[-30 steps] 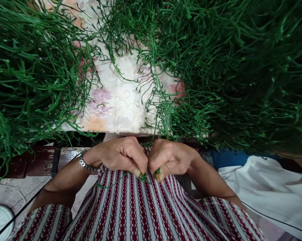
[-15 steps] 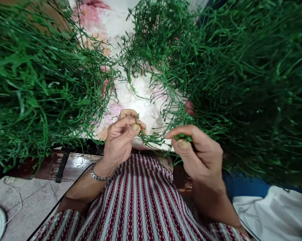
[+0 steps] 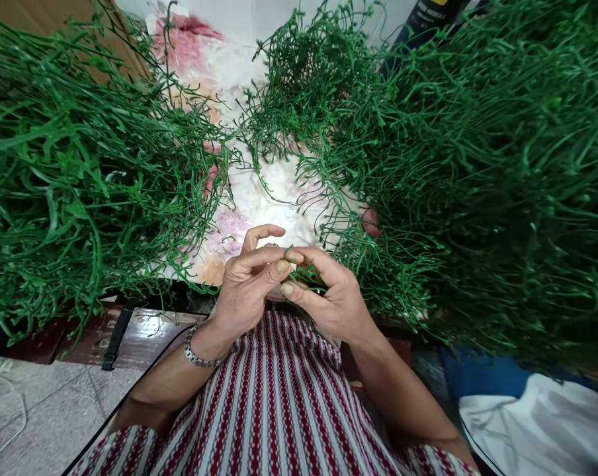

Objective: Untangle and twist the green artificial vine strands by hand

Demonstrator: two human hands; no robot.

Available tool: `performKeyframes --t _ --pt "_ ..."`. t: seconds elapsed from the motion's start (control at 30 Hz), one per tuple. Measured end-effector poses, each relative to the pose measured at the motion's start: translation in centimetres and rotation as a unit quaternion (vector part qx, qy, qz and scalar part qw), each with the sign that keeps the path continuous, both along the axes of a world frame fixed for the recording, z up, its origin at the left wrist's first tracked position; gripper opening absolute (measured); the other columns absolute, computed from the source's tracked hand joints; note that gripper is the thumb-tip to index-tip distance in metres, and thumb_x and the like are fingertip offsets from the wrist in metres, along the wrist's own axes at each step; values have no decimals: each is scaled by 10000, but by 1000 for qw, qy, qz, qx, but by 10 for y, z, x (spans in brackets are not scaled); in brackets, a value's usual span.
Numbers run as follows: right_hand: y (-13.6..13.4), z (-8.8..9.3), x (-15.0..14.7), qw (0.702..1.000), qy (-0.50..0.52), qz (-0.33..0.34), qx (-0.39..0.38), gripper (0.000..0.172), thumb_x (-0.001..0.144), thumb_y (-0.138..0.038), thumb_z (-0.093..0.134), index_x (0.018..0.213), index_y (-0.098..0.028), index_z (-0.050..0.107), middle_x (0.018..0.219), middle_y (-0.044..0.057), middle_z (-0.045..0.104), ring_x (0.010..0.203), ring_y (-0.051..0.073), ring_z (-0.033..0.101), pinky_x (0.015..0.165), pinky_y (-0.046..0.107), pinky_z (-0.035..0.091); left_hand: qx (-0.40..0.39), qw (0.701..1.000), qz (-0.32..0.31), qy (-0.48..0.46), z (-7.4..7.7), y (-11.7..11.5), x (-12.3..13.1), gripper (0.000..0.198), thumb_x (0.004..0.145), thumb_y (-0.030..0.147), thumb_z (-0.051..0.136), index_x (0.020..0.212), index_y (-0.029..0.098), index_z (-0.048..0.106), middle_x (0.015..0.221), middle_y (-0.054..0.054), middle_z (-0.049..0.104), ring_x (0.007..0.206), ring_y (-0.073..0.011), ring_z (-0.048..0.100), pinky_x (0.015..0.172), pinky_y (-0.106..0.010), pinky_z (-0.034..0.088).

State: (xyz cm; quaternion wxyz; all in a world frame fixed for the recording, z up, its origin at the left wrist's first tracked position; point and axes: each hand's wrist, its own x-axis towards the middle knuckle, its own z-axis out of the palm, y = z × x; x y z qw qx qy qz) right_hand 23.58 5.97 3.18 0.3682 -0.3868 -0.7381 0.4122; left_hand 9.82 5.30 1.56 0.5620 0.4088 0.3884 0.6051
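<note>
My left hand [image 3: 247, 284] and my right hand [image 3: 329, 297] meet at the near edge of a table with a floral cloth [image 3: 249, 198]. Both pinch a thin green plastic stem [image 3: 299, 281] between thumb and fingers, fingertips touching. A metal bracelet [image 3: 197, 354] is on my left wrist. A big heap of green stems [image 3: 81, 192] lies on the left, and a bigger heap of green stems [image 3: 477, 178] fills the right, its strands reaching close to my right hand.
My lap is covered by red and white striped fabric [image 3: 279, 410]. White cloth [image 3: 537, 423] over something blue lies low on the right. A dark wooden edge [image 3: 140, 330] and grey floor [image 3: 41, 410] show at the left, crossed by a black cable.
My hands rose from my lap toward the table edge, spread apart with a stem stretched between them, then came back together. The view tilted upward.
</note>
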Motion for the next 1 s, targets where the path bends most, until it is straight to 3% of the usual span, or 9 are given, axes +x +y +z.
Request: performKeyframes --t 0.1,0.17,0.3,0.47,0.63,0.73,0.83,1.0 --pt "0 -1 3 1000 -22 14 -13 96 806 -242 591 849 -186 526 630 -61 430 559 56 406 523 165 356 14 1000 -19 20 -1 0 -2 98 726 254 674 807 240 729 975 -78 563 1129 -218 453 757 -273 484" --pt "-1 0 6 999 -43 9 -12 72 811 -233 579 812 -176 534 618 -59 429 556 57 401 533 178 344 23 999 -9 41 -3 0 -3 101 723 248 678 809 237 729 971 -76 572 1075 -207 488 728 -265 483" --pt "-1 5 12 996 -44 44 -57 242 786 -315 615 974 -170 565 732 -28 528 645 76 461 610 195 368 64 995 27 69 -6 -1 -7 134 731 197 669 838 258 722 803 -24 565 795 -124 538 623 -226 444" --pt "3 9 15 979 46 96 -175 372 813 -518 502 755 -151 520 626 -42 384 569 68 336 503 189 289 124 983 10 136 -4 -5 -8 209 746 148 647 905 264 715 692 -5 570 679 -110 518 580 -236 399" --pt "1 1 9 976 33 89 -197 283 793 -407 585 729 -138 528 662 -31 419 614 69 380 541 184 323 122 980 -35 152 -2 -6 -9 209 751 171 643 919 270 718 681 -10 566 667 -113 506 573 -239 384" --pt "-4 -5 7 982 15 72 -176 221 798 -346 592 736 -138 552 643 -39 422 595 64 382 534 178 328 79 989 -61 111 -5 -5 -9 155 739 198 657 866 250 730 662 -15 564 648 -116 505 560 -240 380" --pt "-8 -9 5 989 4 58 -139 181 815 -313 575 752 -143 566 636 -38 453 582 64 402 536 179 339 8 998 -62 -5 -6 -5 -5 57 723 215 671 746 230 722 654 -10 573 627 -108 505 548 -229 383" --pt "-13 -13 1 997 30 8 -72 123 832 -272 553 802 -156 580 643 -32 536 578 66 476 563 174 386 -92 984 -53 -145 -4 -8 1 77 700 253 686 659 191 663 682 2 561 585 -83 470 517 -210 374"
